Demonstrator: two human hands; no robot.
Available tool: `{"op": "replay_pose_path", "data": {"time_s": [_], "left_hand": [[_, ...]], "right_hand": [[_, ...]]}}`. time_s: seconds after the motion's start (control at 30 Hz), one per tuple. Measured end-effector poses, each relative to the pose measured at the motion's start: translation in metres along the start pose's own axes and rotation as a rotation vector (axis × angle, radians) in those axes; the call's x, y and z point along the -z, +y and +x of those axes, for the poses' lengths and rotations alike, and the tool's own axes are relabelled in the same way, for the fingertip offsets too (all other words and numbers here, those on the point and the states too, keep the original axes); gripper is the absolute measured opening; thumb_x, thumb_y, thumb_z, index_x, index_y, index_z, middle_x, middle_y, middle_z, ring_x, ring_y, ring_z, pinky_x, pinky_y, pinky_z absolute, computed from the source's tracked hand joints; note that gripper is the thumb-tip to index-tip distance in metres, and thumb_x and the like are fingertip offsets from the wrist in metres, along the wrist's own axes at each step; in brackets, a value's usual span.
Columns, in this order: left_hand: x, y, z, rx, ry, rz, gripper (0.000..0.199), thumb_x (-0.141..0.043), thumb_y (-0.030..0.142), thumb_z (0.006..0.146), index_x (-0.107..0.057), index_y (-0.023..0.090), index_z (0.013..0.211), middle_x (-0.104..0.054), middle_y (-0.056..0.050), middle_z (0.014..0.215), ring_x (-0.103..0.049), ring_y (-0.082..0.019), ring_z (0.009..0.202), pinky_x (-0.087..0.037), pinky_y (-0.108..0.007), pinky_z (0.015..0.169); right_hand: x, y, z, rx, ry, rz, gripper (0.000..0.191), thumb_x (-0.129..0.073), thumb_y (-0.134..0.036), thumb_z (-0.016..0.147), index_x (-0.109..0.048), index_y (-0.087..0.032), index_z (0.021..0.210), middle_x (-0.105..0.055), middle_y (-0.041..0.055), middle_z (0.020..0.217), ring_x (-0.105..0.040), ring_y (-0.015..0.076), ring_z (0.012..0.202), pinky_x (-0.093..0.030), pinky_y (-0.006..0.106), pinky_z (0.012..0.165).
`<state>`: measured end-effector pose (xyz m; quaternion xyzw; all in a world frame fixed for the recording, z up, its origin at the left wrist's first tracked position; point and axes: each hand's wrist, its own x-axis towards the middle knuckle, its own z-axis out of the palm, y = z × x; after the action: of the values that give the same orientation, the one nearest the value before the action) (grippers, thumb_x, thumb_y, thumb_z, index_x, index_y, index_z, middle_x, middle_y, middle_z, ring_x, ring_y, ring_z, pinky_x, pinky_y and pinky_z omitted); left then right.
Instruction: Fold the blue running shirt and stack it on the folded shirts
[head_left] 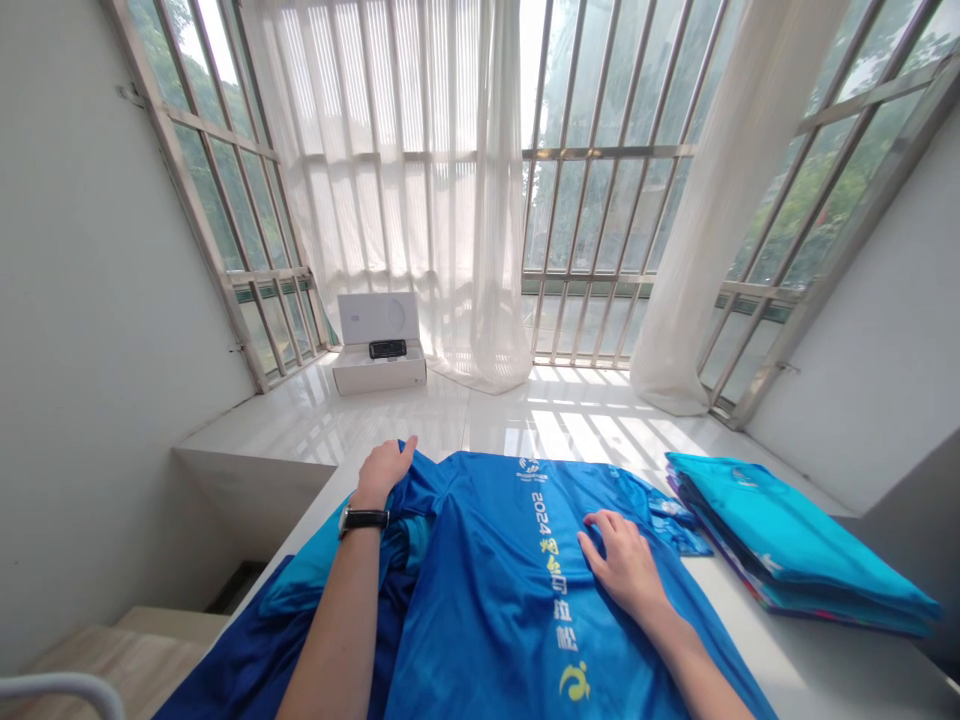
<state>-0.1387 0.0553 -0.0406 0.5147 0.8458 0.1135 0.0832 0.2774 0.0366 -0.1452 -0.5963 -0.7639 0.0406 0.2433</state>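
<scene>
A blue T-shirt (487,580) with white and yellow print down its front lies spread on the white table, its collar end away from me. My left hand (385,470), with a black-strapped watch on the wrist, is closed on the end of the shirt's left-side sleeve. My right hand (619,560) rests on the shirt's front, right of the printed lettering, with the fingers loosely spread. Under and beside my left forearm lie other garments, a teal one (304,570) and a dark blue one (247,660), partly hidden.
A stack of folded shirts (795,540), teal on top, sits at the table's right. On the tiled sill (480,405) stands an open white box (380,373) with a black device (388,349) in it. White curtains (480,200) hang before barred windows. A white curved rail (64,685) shows bottom left.
</scene>
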Motion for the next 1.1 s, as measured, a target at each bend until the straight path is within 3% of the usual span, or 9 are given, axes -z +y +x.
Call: {"op": "replay_pose_path", "data": {"time_s": [0.07, 0.17, 0.27, 0.33, 0.5, 0.67, 0.9, 1.1], "left_hand": [[-0.003, -0.002, 0.0, -0.025, -0.04, 0.003, 0.055, -0.045, 0.064, 0.092, -0.068, 0.015, 0.104, -0.073, -0.017, 0.114, -0.069, -0.031, 0.107, -0.05, -0.031, 0.084], [-0.005, -0.004, -0.001, -0.046, -0.067, 0.018, 0.038, -0.064, 0.048, 0.084, -0.067, 0.016, 0.105, -0.073, -0.016, 0.116, -0.069, -0.031, 0.106, -0.05, -0.03, 0.081], [-0.005, -0.005, -0.001, -0.047, -0.041, 0.018, 0.024, -0.056, 0.026, 0.089, -0.066, 0.017, 0.108, -0.072, -0.015, 0.118, -0.068, -0.029, 0.109, -0.049, -0.03, 0.084], [-0.004, -0.004, 0.001, -0.047, 0.0, 0.002, 0.028, -0.046, 0.02, 0.093, -0.066, 0.017, 0.112, -0.071, -0.016, 0.119, -0.068, -0.028, 0.111, -0.049, -0.031, 0.088], [0.001, 0.001, 0.005, -0.055, 0.109, -0.058, 0.035, -0.039, 0.023, 0.1, -0.062, 0.016, 0.125, -0.07, -0.016, 0.123, -0.065, -0.027, 0.116, -0.048, -0.031, 0.093], [0.008, 0.002, 0.004, -0.054, 0.172, -0.094, 0.034, -0.038, 0.026, 0.102, -0.065, 0.015, 0.119, -0.071, -0.016, 0.12, -0.065, -0.028, 0.116, -0.048, -0.031, 0.094], [0.006, -0.006, -0.002, 0.01, 0.205, -0.131, 0.043, -0.039, 0.01, 0.094, -0.059, 0.017, 0.132, -0.072, -0.016, 0.113, -0.068, -0.03, 0.109, -0.052, -0.035, 0.086], [0.009, -0.001, -0.008, -0.016, 0.365, -0.128, 0.054, -0.041, -0.001, 0.086, -0.057, 0.015, 0.135, -0.059, -0.017, 0.134, -0.059, -0.03, 0.122, -0.049, -0.038, 0.099]], "right_hand": [[0.0, 0.0, 0.0, 0.001, -0.003, -0.001, 0.028, -0.047, -0.043, 0.093, -0.063, -0.024, 0.105, -0.065, 0.0083, 0.115, -0.058, 0.0296, 0.108, -0.044, 0.043, 0.087], [0.0, 0.0, 0.0, 0.003, -0.003, -0.004, 0.028, -0.047, -0.043, 0.094, -0.063, -0.024, 0.105, -0.066, 0.0081, 0.115, -0.058, 0.0294, 0.108, -0.044, 0.042, 0.087], [0.001, 0.0, -0.001, 0.008, -0.002, -0.005, 0.027, -0.047, -0.042, 0.094, -0.063, -0.025, 0.105, -0.065, 0.008, 0.116, -0.058, 0.0292, 0.108, -0.044, 0.042, 0.087], [0.001, -0.001, -0.001, 0.008, -0.005, -0.006, 0.027, -0.047, -0.042, 0.094, -0.063, -0.025, 0.105, -0.065, 0.0079, 0.116, -0.058, 0.0292, 0.108, -0.044, 0.042, 0.087], [0.001, 0.0, -0.001, 0.011, -0.004, -0.016, 0.027, -0.047, -0.042, 0.094, -0.064, -0.024, 0.106, -0.065, 0.0084, 0.116, -0.058, 0.0289, 0.108, -0.044, 0.041, 0.087], [0.0, 0.001, -0.001, 0.012, -0.003, -0.025, 0.029, -0.047, -0.042, 0.093, -0.064, -0.023, 0.106, -0.065, 0.0088, 0.116, -0.059, 0.0286, 0.108, -0.044, 0.041, 0.087], [0.001, 0.0, -0.002, 0.013, -0.002, -0.019, 0.029, -0.048, -0.042, 0.094, -0.065, -0.023, 0.107, -0.065, 0.0087, 0.117, -0.059, 0.0287, 0.109, -0.044, 0.041, 0.088], [0.002, -0.001, -0.001, 0.019, -0.006, -0.042, 0.028, -0.049, -0.041, 0.094, -0.065, -0.023, 0.107, -0.066, 0.0093, 0.116, -0.059, 0.0283, 0.108, -0.044, 0.04, 0.088]]}}
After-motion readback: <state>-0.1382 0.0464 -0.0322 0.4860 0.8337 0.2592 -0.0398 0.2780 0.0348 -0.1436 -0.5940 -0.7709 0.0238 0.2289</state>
